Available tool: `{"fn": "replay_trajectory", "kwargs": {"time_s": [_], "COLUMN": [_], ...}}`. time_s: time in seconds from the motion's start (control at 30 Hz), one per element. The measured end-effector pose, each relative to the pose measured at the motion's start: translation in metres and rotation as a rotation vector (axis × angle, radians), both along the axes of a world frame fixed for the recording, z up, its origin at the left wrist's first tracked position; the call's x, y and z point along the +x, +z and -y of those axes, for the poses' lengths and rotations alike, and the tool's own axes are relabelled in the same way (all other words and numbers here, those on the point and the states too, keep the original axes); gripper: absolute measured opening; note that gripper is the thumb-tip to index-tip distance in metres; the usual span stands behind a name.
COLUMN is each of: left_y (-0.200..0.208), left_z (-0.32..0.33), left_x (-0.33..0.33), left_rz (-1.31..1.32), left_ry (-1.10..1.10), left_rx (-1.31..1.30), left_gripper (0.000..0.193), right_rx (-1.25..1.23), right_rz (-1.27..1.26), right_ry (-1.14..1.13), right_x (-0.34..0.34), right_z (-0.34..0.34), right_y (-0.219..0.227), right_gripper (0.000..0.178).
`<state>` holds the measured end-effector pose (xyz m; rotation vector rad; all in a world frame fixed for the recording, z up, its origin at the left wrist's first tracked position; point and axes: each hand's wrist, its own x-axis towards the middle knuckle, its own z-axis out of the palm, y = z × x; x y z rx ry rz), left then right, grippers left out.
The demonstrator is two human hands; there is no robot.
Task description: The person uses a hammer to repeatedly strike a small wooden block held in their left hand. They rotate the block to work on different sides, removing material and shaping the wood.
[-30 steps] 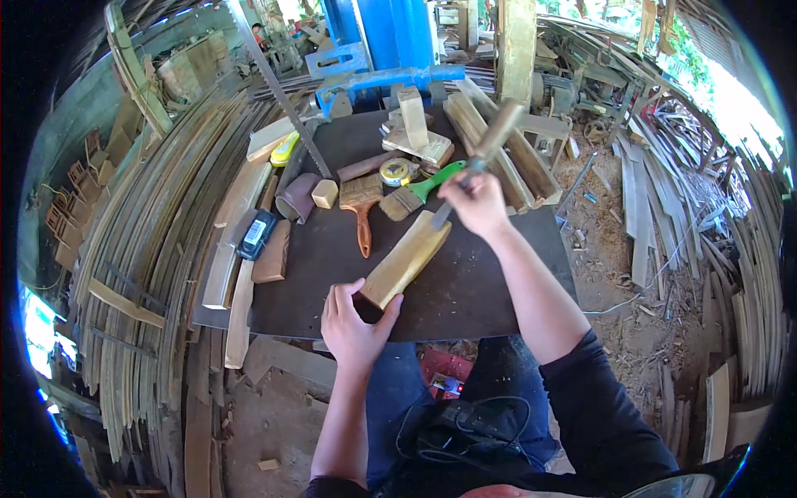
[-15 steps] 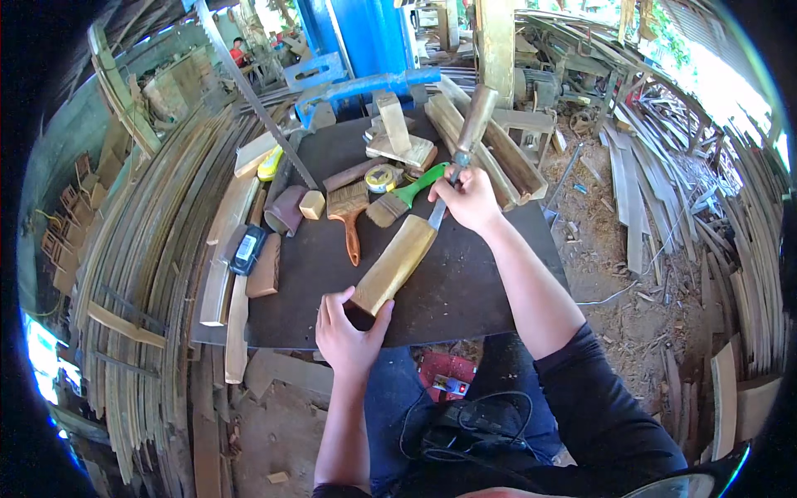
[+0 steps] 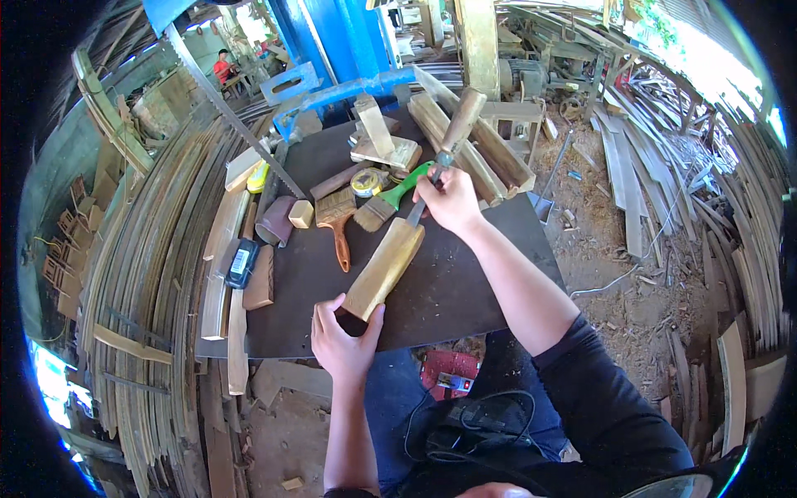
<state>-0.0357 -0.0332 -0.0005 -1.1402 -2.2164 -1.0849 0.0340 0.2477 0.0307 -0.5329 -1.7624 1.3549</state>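
My right hand (image 3: 451, 199) grips a chisel by its metal shank, just below the wooden handle (image 3: 463, 120) that points up and away. The chisel's blade (image 3: 414, 216) meets the far end of a wooden block (image 3: 386, 267) lying slantwise on the dark tabletop. At the block's near end, my left hand (image 3: 343, 342) pinches its corners between thumb and fingers. Left of the block lies a brush with an orange-brown handle (image 3: 341, 245). Just beyond the block are a green-handled paintbrush (image 3: 404, 189) and a yellow tape measure (image 3: 368, 181).
Wood pieces (image 3: 387, 151) and thick timber lengths (image 3: 452, 145) lie at the table's back. A black device (image 3: 242, 263) rests on strips at the left. A toothed saw blade (image 3: 224, 108) slants down beside a blue machine (image 3: 332, 41). Stacked planks (image 3: 158, 274) flank the left side.
The whole view has shifted slightly. My right hand and the chisel have come a little left, and the block has turned slightly. Both grips are unchanged.
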Motion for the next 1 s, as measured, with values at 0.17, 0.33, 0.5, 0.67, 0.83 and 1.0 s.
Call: {"fn": "replay_trajectory", "kwargs": {"time_s": [0.17,0.33,0.5,0.67,0.83,1.0], "left_y": [0.000,-0.001,-0.005,-0.005,-0.006,-0.009], "left_z": [-0.005,-0.001,0.001,-0.007,-0.002,-0.006], "left_x": [0.000,0.001,0.001,0.001,0.002,0.001], "left_rz": [-0.027,0.041,0.073,-0.072,0.052,-0.058], "left_ry": [-0.023,-0.010,-0.002,-0.002,-0.021,-0.028], "left_rx": [0.004,0.000,-0.012,-0.027,-0.004,0.000], "left_gripper": [0.052,0.051,0.052,0.054,0.044,0.047], "right_rx": [0.150,0.199,0.192,0.176,0.091,0.158], "right_rz": [0.000,-0.031,0.069,0.017,0.018,0.084], "right_ry": [-0.143,-0.169,-0.155,-0.202,-0.350,-0.311], "right_x": [0.000,-0.013,-0.020,-0.008,-0.016,-0.010], "right_z": [0.000,0.001,0.019,0.012,0.009,0.010], "right_y": [-0.004,-0.011,-0.013,-0.007,-0.005,-0.006], "right_gripper": [0.020,0.022,0.038,0.040,0.033,0.030]}}
